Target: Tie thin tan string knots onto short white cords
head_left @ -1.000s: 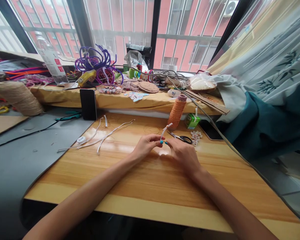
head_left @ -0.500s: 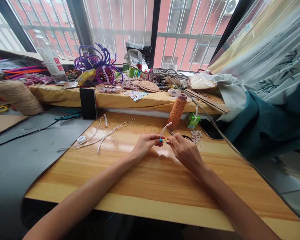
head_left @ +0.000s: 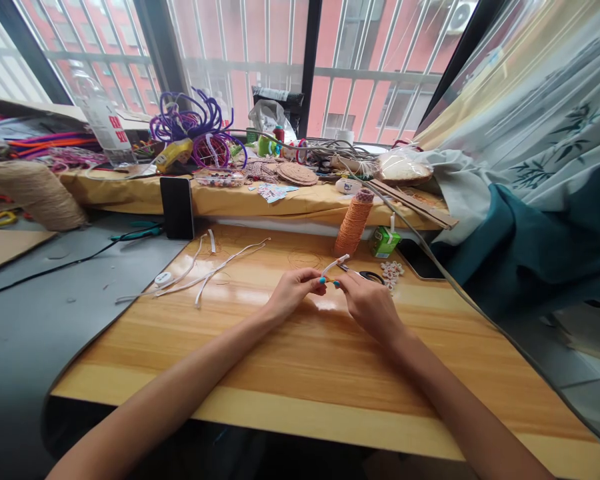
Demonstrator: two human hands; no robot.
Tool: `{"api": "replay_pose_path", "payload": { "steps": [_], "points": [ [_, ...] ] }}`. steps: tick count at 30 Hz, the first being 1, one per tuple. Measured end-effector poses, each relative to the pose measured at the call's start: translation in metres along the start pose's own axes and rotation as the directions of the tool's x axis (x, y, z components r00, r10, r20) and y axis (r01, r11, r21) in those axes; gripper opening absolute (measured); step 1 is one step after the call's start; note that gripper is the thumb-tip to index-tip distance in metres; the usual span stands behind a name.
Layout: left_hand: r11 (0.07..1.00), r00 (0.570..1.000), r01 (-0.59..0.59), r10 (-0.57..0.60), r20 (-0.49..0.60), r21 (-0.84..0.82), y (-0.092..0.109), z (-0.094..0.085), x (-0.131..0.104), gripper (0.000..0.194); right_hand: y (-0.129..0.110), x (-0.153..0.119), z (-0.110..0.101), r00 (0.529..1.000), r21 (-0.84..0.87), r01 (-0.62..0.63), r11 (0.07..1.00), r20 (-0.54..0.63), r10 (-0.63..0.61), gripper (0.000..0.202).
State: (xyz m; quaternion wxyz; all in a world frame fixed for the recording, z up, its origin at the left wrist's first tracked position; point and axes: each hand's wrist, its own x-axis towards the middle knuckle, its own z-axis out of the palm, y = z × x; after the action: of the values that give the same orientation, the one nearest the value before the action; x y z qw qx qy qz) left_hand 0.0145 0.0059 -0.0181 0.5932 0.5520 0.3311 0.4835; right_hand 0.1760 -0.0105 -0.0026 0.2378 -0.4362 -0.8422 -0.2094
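Above the wooden table, my left hand (head_left: 296,291) pinches a short white cord (head_left: 336,265), whose free end sticks up to the right. My right hand (head_left: 373,303) is close beside it, thumb and fingers closed on a thin orange thread (head_left: 330,282) that spans the small gap between the hands. The fingers partly hide where thread and cord meet. Just beyond the right hand lie scissors (head_left: 372,276) with black handles and a pile of small whitish rings (head_left: 392,272). A cone of orange thread (head_left: 353,225) stands behind them.
Loose white cords (head_left: 220,267) and a round white tape measure (head_left: 162,279) lie to the left. A green drink carton (head_left: 385,241) and a flat phone (head_left: 422,259) sit at the back right. Another phone (head_left: 177,208) stands upright before the cluttered sill.
The white cord has tilted further right. My right hand has turned and lowered slightly, its fingers folding in, and the orange thread between the hands now curves.
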Motion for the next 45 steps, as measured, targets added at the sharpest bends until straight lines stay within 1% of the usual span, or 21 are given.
{"api": "replay_pose_path", "payload": {
  "steps": [4, 8, 10, 13, 14, 15, 17, 19, 20, 22, 23, 25, 28, 32, 34, 35, 36, 38, 41, 43, 45],
  "points": [
    [1.000, 1.000, 0.008, -0.008, 0.011, 0.011, 0.003, 0.001, -0.001, 0.025, -0.003, -0.001, 0.003, 0.989, 0.138, -0.132, 0.982, 0.078, 0.122, 0.017],
    [0.998, 0.999, -0.020, 0.022, -0.039, 0.052, 0.004, 0.001, -0.003, 0.023, -0.005, 0.001, 0.002, 0.960, 0.319, -0.256, 0.912, 0.192, 0.202, 0.018],
    [0.996, 0.998, -0.039, 0.043, -0.052, 0.075, 0.003, 0.001, -0.004, 0.021, -0.005, 0.004, -0.001, 0.940, 0.443, -0.315, 0.839, 0.272, 0.209, 0.023],
    [0.991, 0.997, -0.065, 0.069, -0.032, 0.119, 0.002, -0.001, -0.004, 0.021, -0.003, 0.008, -0.004, 0.889, 0.588, -0.408, 0.698, 0.431, 0.156, 0.034],
    [0.988, 0.997, -0.068, 0.071, -0.017, 0.137, 0.002, -0.001, -0.003, 0.022, -0.002, 0.008, -0.004, 0.874, 0.603, -0.430, 0.672, 0.464, 0.142, 0.036],
    [0.986, 0.998, -0.063, 0.064, 0.001, 0.157, 0.003, -0.002, -0.003, 0.022, -0.001, 0.008, -0.003, 0.869, 0.598, -0.436, 0.673, 0.473, 0.143, 0.036],
    [0.978, 0.999, -0.044, 0.040, 0.026, 0.206, 0.005, -0.005, 0.000, 0.024, 0.000, 0.005, -0.001, 0.891, 0.521, -0.393, 0.758, 0.420, 0.173, 0.030],
    [0.962, 0.999, -0.049, 0.051, 0.002, 0.270, 0.009, -0.008, 0.003, 0.027, 0.000, 0.002, 0.001, 0.928, 0.374, -0.293, 0.880, 0.333, 0.167, 0.022],
    [0.947, 0.996, -0.071, 0.082, -0.023, 0.313, 0.011, -0.009, 0.004, 0.029, 0.000, 0.000, 0.002, 0.942, 0.299, -0.234, 0.925, 0.306, 0.139, 0.020],
    [0.897, 0.982, -0.148, 0.183, -0.044, 0.417, 0.014, -0.011, 0.005, 0.033, -0.001, -0.002, 0.003, 0.956, 0.188, -0.113, 0.976, 0.288, 0.055, 0.019],
    [0.860, 0.971, -0.199, 0.237, -0.022, 0.470, 0.016, -0.011, 0.005, 0.034, -0.002, -0.003, 0.002, 0.957, 0.154, -0.058, 0.986, 0.289, 0.011, 0.020],
    [0.783, 0.945, -0.307, 0.318, 0.077, 0.541, 0.017, -0.011, 0.004, 0.031, -0.002, -0.003, 0.002, 0.954, 0.100, 0.022, 0.995, 0.294, -0.051, 0.021],
    [0.713, 0.905, -0.420, 0.369, 0.209, 0.561, 0.019, -0.010, 0.000, 0.022, -0.002, -0.002, 0.001, 0.947, 0.064, 0.051, 0.997, 0.312, -0.069, 0.020],
    [0.635, 0.869, -0.491, 0.409, 0.280, 0.596, 0.021, -0.012, -0.002, 0.019, -0.001, -0.002, 0.001, 0.941, 0.088, 0.015, 0.996, 0.336, -0.044, 0.019],
    [0.589, 0.853, -0.511, 0.436, 0.286, 0.626, 0.021, -0.014, -0.001, 0.017, -0.001, -0.002, 0.001, 0.937, 0.094, 0.012, 0.995, 0.346, -0.044, 0.019],
    [0.575, 0.854, -0.504, 0.442, 0.274, 0.644, 0.020, -0.016, 0.001, 0.016, -0.002, -0.002, 0.001, 0.935, 0.098, 0.014, 0.995, 0.353, -0.048, 0.018],
    [0.572, 0.862, -0.483, 0.442, 0.248, 0.663, 0.019, -0.018, 0.002, 0.015, -0.002, -0.002, 0.001, 0.933, 0.102, 0.019, 0.995, 0.357, -0.054, 0.017],
    [0.603, 0.894, -0.409, 0.414, 0.169, 0.685, 0.017, -0.022, 0.006, 0.014, -0.003, -0.002, 0.001, 0.931, 0.115, 0.033, 0.993, 0.358, -0.073, 0.016],
    [0.719, 0.945, -0.255, 0.325, 0.012, 0.647, 0.014, -0.028, 0.011, 0.016, -0.004, -0.003, 0.002, 0.941, 0.131, 0.039, 0.991, 0.329, -0.081, 0.017],
    [0.796, 0.963, -0.172, 0.261, -0.072, 0.581, 0.011, -0.031, 0.013, 0.018, -0.003, -0.003, 0.003, 0.953, 0.140, 0.028, 0.990, 0.296, -0.069, 0.019],
    [0.850, 0.970, -0.128, 0.215, -0.115, 0.511, 0.008, -0.033, 0.016, 0.021, -0.002, -0.004, 0.005, 0.960, 0.159, 0.030, 0.987, 0.270, -0.073, 0.020]
  ]
}}
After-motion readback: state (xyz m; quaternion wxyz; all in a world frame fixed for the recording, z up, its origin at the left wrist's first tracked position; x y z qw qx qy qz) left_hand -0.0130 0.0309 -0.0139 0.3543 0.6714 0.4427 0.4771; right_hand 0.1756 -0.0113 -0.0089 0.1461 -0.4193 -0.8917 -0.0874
